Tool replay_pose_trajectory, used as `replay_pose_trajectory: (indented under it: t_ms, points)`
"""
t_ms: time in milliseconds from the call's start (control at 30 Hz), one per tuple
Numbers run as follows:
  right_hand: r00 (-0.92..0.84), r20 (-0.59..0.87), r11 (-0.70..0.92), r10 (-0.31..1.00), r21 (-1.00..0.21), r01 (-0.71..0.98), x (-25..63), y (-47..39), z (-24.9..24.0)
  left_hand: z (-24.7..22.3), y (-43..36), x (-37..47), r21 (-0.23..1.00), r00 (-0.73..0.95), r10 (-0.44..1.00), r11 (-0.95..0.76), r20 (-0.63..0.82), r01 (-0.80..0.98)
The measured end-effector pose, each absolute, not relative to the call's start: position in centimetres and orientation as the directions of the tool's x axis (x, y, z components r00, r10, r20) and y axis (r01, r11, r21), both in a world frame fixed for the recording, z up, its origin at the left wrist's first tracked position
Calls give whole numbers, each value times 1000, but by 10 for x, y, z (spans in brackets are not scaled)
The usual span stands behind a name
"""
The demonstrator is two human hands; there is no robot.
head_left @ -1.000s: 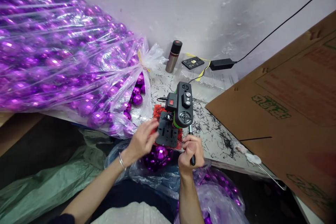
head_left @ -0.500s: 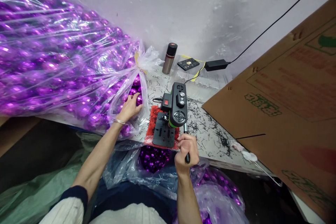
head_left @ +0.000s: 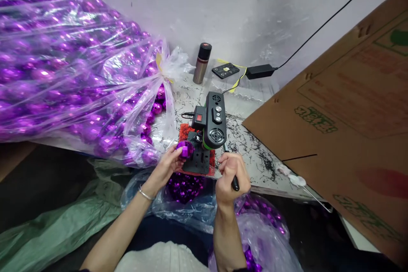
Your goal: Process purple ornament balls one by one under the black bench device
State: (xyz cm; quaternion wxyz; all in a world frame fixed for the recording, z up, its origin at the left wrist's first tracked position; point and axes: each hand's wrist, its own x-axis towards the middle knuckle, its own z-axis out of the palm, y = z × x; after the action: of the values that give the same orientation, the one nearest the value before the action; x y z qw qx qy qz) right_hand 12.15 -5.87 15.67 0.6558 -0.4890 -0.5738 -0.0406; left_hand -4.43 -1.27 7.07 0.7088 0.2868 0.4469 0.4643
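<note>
A shiny purple faceted ball (head_left: 185, 149) is pinched in the fingers of my left hand (head_left: 168, 162), over the left side of a black slotted base plate (head_left: 198, 165). Above that plate stands a small black bench drill press (head_left: 217, 114) with a red switch. My right hand (head_left: 232, 176) is wrapped round its lever handle (head_left: 235, 185), whose black end shows below the fist. A red mat (head_left: 184, 131) lies beneath the base. Left of the machine, a clear plastic bag (head_left: 132, 89) full of purple balls has its mouth open towards me.
Behind the machine stand a steel flask (head_left: 200, 70), a phone (head_left: 225, 70) and a black power adapter (head_left: 261, 71). A large cardboard box (head_left: 334, 119) leans in on the right. Black shavings (head_left: 267, 165) litter the table. More purple balls (head_left: 185, 188) lie in plastic below the edge.
My left hand has come out of the bag and moved right to the base plate, bringing a purple ball. My right hand stays on the lever, whose end has shifted slightly right.
</note>
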Motion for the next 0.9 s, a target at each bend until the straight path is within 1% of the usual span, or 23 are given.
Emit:
replay_pose_trajectory:
  t_ms: [67,133,200,267,300,400,500,700,800,900]
  points:
    - [316,802,516,507,-576,634,123,-60,154,56,-9,-33,920,107,951,309,-291,-241]
    - [305,809,518,502,-564,643,124,-60,151,46,-6,-28,983,95,980,181,-176,-37]
    - [302,814,523,497,-558,644,124,-61,149,40,-4,-27,985,138,989,32,-56,169]
    - [297,816,529,496,-555,642,124,-61,148,38,-3,-28,937,206,976,-135,70,322]
    - [293,817,531,496,-553,642,124,-61,147,38,-3,-28,902,241,961,-219,135,371]
    - [289,815,529,502,-553,643,124,-62,147,39,-2,-29,794,338,898,-416,281,444]
    - [284,813,527,509,-555,643,124,-63,147,42,-1,-31,721,408,852,-504,327,476]
    - [276,813,516,513,-549,658,124,-65,144,46,4,-35,698,503,821,-527,269,485]
    - [276,810,516,517,-552,655,124,-65,143,41,8,-29,689,462,848,-499,261,526]
    - [281,810,513,515,-554,656,125,-66,143,30,11,-16,687,394,869,-483,300,542]
